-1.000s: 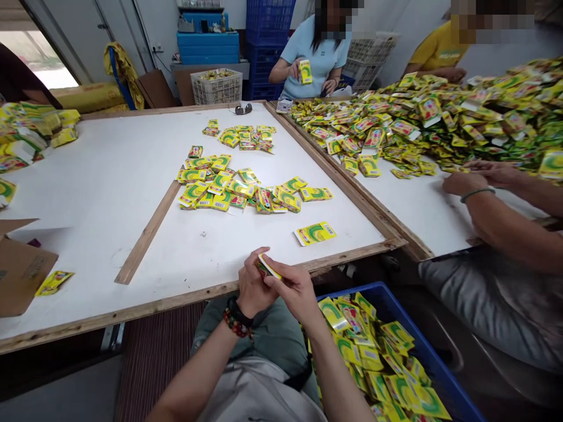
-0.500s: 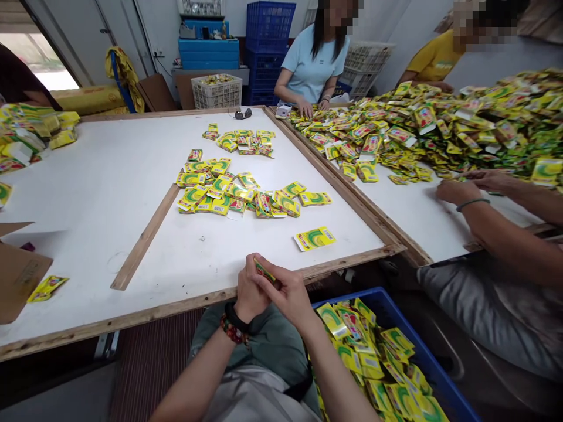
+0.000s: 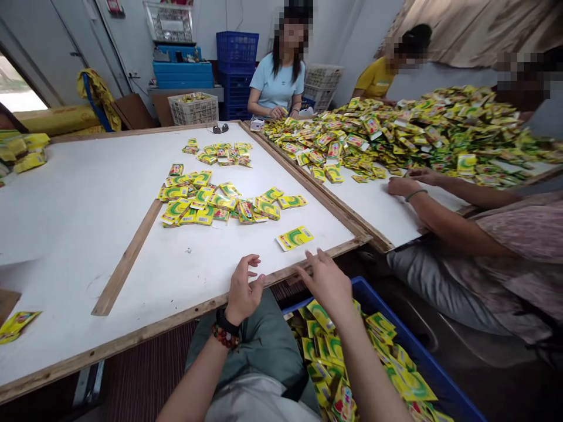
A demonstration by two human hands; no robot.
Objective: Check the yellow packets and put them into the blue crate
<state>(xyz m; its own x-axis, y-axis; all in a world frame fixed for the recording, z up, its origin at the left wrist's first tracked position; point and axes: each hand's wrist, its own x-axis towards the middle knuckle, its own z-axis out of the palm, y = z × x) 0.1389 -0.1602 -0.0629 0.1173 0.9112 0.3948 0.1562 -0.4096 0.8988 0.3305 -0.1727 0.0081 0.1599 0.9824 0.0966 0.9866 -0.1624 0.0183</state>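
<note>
My left hand (image 3: 244,289), a dark band and beaded bracelet at its wrist, hovers by the table's wooden front edge. Its fingers are loosely curled and apart, and nothing shows in them. To its right is my right hand (image 3: 328,282), fingers spread and visibly empty, above the near rim of a blue crate (image 3: 411,340). Just beyond its fingertips lies a single yellow-green small carton (image 3: 295,238) on the white tabletop (image 3: 211,252). Many similar small cartons (image 3: 334,346) fill the crate. Farther back sits a loose cluster of cartons (image 3: 222,201).
A wooden strip (image 3: 127,258) crosses the tabletop on the left. A raised wooden divider (image 3: 308,187) separates the neighbouring table, where a large heap of cartons (image 3: 396,132) lies. A co-worker's hands (image 3: 404,184) work there. Sunglasses (image 3: 220,128) rest at the far edge.
My hands were together around a small carton; now they are apart and no carton shows in them. My right hand has moved right, over the crate's edge. The view has shifted right.
</note>
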